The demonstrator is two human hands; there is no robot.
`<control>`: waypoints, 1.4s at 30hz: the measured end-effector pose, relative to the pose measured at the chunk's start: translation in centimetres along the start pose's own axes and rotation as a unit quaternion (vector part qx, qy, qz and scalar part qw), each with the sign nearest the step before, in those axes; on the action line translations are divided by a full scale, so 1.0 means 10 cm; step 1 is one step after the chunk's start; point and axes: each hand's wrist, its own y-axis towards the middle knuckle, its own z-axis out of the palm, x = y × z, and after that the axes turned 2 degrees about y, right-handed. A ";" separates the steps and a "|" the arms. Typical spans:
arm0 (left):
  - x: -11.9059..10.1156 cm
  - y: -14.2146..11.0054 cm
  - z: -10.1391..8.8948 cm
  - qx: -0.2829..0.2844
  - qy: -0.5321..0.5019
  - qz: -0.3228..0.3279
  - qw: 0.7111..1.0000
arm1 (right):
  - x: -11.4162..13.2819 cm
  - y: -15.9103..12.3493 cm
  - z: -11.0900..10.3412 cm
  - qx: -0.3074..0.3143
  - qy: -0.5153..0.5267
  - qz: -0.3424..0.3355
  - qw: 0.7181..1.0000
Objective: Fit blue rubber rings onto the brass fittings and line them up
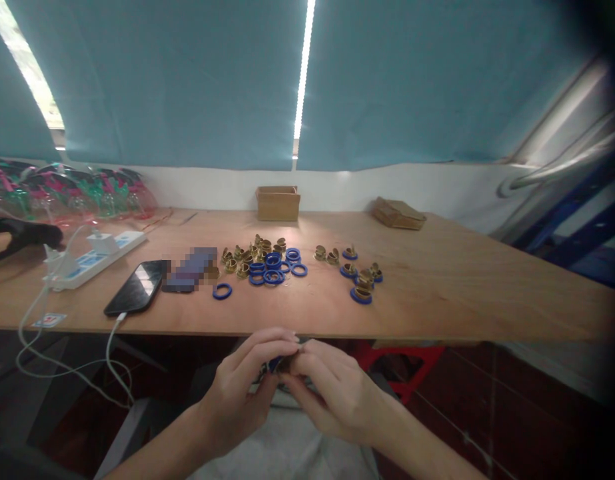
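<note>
Just below the table's front edge, my left hand (250, 377) and my right hand (337, 387) meet with fingers pinched together. Between them shows a blue ring (274, 364), nearer the left fingers, against a brass-coloured metal piece (286, 364) at the right fingertips. Much of both parts is hidden by the fingers. Beyond my hands lies a heap of loose blue rings (273, 276) and brass pieces with round lids (257, 248). To the right, several brass pieces sit in blue rings (361, 295). One blue ring (222, 291) lies apart at the left.
A black phone (137, 288) on a white cable and another, blurred phone (190, 270) lie left, by a white power strip (100, 260). Clear plastic bottles (77, 193) stand behind. An open cardboard box (278, 203) and a flattened brown package (398, 213) are at the back.
</note>
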 end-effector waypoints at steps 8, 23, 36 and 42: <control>0.03 -0.03 0.03 0.006 -0.025 -0.026 0.999 | -0.01 -0.02 -0.01 0.028 0.010 0.004 1.000; 0.04 -0.08 0.04 0.001 -0.064 -0.062 0.996 | 0.02 -0.04 0.01 0.021 -0.010 -0.014 1.000; 0.05 -0.08 0.05 -0.016 -0.074 -0.053 0.996 | 0.00 -0.07 0.10 0.005 0.005 -0.010 1.000; 0.07 -0.11 0.05 -0.014 -0.080 -0.077 0.994 | 0.02 -0.05 0.05 0.011 0.023 0.010 1.000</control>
